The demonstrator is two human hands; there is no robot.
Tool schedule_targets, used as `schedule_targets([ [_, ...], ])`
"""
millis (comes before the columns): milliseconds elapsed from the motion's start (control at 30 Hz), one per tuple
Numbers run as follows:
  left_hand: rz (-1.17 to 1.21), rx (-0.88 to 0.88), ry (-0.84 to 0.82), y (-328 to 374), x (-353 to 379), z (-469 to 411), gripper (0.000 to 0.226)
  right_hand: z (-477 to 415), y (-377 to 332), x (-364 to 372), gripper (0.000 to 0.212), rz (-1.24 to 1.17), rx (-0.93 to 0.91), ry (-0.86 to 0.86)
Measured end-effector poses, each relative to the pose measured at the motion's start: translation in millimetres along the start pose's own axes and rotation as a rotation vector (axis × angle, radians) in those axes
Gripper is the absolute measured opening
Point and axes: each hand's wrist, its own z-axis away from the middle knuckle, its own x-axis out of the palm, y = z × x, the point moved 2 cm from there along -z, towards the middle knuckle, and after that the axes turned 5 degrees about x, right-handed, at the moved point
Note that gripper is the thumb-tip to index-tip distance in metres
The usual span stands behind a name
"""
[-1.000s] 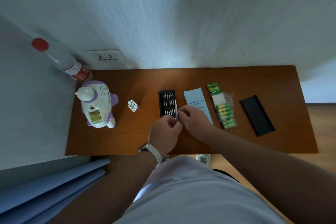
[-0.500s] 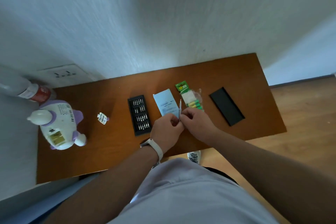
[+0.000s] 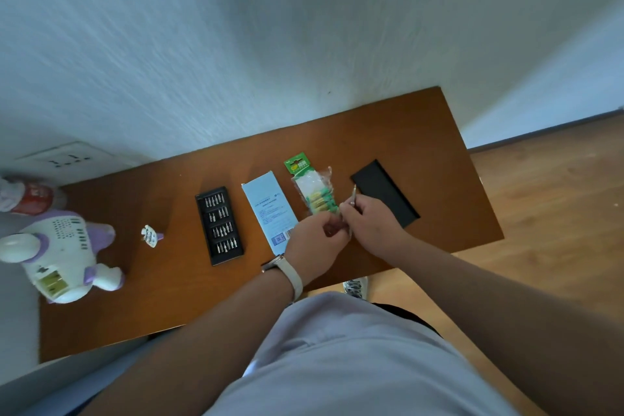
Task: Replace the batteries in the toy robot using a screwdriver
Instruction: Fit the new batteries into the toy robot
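Observation:
A white and purple toy robot (image 3: 64, 253) lies on its back at the left end of the brown table (image 3: 169, 297), its battery bay showing. The small white battery cover (image 3: 149, 236) lies to its right. A black bit tray (image 3: 219, 226) sits mid-table. My right hand (image 3: 369, 223) is closed around a thin silver screwdriver (image 3: 353, 196) that points away from me. My left hand (image 3: 315, 245) pinches at the screwdriver's near end; whether it holds a bit is hidden. Both hands hover over the near end of a green battery pack (image 3: 312, 189).
A pale blue leaflet (image 3: 268, 209) lies between the bit tray and the battery pack. A black case lid (image 3: 385, 192) rests at the right. A plastic bottle with a red label (image 3: 23, 197) and a wall socket (image 3: 66, 159) are at far left. Wood floor lies beyond the table's right end.
Both hands have moved right with the screwdriver, from the bit tray to over the battery pack. The camera view has swung right, so the toy sits nearer the left edge.

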Motion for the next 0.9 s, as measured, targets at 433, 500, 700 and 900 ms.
schedule_targets([
  [433, -0.417, -0.158, 0.274, -16, -4, -19, 0.043, -60, 4, -22, 0.016, 0.205, -0.045, -0.167],
  [500, -0.510, -0.110, 0.246, -18, 0, -20, 0.051, -71, -1, -19, 0.009, 0.264, -0.083, -0.193],
  [700, -0.659, -0.018, 0.203, -26, 7, -18, 0.064, -92, -14, -11, 0.018, 0.446, -0.218, -0.297],
  [900, -0.692, 0.021, 0.197, -30, 8, -16, 0.058, -98, -16, -8, 0.021, 0.508, -0.252, -0.361],
])
